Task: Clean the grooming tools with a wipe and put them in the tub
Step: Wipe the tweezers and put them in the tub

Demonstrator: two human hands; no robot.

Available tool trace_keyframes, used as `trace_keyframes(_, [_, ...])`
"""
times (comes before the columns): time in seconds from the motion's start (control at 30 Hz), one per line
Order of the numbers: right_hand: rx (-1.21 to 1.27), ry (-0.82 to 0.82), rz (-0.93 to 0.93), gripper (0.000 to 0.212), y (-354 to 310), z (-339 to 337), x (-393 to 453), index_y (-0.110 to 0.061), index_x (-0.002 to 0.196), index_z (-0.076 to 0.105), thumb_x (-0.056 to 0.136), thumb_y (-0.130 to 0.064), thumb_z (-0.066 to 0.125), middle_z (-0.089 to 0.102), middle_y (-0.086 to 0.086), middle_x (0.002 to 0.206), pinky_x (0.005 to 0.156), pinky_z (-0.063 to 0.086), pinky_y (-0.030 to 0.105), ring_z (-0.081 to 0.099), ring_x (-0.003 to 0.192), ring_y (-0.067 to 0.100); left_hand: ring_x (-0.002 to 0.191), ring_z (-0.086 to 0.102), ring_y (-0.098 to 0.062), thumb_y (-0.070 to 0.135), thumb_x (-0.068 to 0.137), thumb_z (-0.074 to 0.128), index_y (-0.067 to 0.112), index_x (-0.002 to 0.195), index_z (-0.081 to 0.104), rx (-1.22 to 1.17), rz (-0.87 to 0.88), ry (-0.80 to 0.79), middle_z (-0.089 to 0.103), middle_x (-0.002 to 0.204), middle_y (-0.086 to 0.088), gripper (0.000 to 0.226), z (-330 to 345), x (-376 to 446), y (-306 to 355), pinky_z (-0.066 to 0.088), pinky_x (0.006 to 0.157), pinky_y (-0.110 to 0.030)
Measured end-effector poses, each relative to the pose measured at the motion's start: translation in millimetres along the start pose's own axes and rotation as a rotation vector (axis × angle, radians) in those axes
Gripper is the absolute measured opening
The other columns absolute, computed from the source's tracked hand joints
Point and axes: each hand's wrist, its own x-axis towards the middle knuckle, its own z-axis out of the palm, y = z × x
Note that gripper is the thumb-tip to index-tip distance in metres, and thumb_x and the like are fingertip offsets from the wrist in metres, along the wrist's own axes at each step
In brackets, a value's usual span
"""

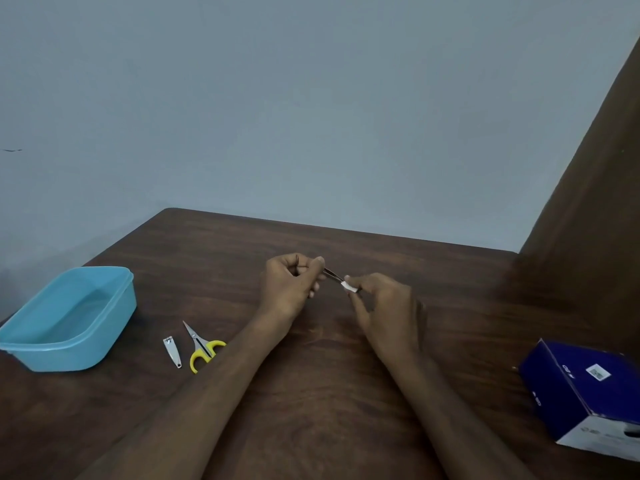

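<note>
Head view: I wipe a slim dark metal tweezer [331,274] held between both hands above a dark brown wooden table [311,393].

My left hand [292,284] curls round the tweezer's far-left end; its long axis slants near-right into my right hand [384,306], which pinches a small white wipe [349,287] on the tip. The empty light-blue plastic tub [114,306] lies far left, nearer my left hand; silver nail clippers [172,352] and yellow-handled scissors [202,348] wait beside it. The dark blue box's [585,393] print is unreadable.
</note>
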Motion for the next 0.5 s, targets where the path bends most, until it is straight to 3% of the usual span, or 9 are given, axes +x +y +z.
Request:
trace_keyframes(0.1, [-0.021, -0.024, -0.122, 0.034, -1.1, 3.0, -0.8, -0.037, 0.12, 0.078, 0.091, -0.018, 0.077, 0.075, -0.009, 0.094, 0.052, 0.055, 0.038, 0.074, 0.076, 0.022, 0.049, 0.053, -0.006, 0.019, 0.098, 0.076, 0.011, 0.068, 0.069, -0.06, -0.069, -0.02, 0.074, 0.067, -0.006, 0.033, 0.6, 0.7, 1.1, 0.043, 0.049, -0.021])
trace_keyframes(0.2, [-0.014, 0.02, -0.058, 0.027, -3.4, -1.1, 1.6, -0.039, 0.119, 0.079, 0.097, -0.023, 0.074, 0.071, -0.009, 0.087, 0.05, 0.049, 0.034, 0.07, 0.071, 0.019, 0.049, 0.052, -0.006, 0.027, 0.097, 0.078, 0.014, 0.067, 0.07, -0.115, -0.072, -0.054, 0.077, 0.074, -0.008, 0.033, 2.9, 0.6, 5.5, 0.042, 0.047, -0.019])
trace_keyframes(0.3, [0.029, 0.035, 0.062, 0.019, 0.2, -4.5, 3.5, -0.04, 0.115, 0.079, 0.1, -0.032, 0.072, 0.071, -0.01, 0.088, 0.055, 0.039, 0.029, 0.068, 0.076, 0.015, 0.053, 0.056, -0.009, 0.032, 0.097, 0.078, 0.012, 0.079, 0.075, -0.098, -0.012, -0.093, 0.077, 0.08, -0.009, 0.027, 4.9, -1.9, 7.0, 0.046, 0.05, -0.021])
trace_keyframes(0.5, [0.093, 0.045, 0.026, 0.01, -2.4, -2.6, 3.6, -0.034, 0.104, 0.082, 0.1, -0.036, 0.073, 0.07, -0.006, 0.079, 0.054, 0.047, 0.033, 0.067, 0.068, 0.016, 0.05, 0.054, -0.007, 0.025, 0.096, 0.08, 0.009, 0.076, 0.076, -0.059, 0.068, 0.021, 0.072, 0.068, -0.004, 0.026, 2.6, -0.5, 2.5, 0.046, 0.049, -0.019])
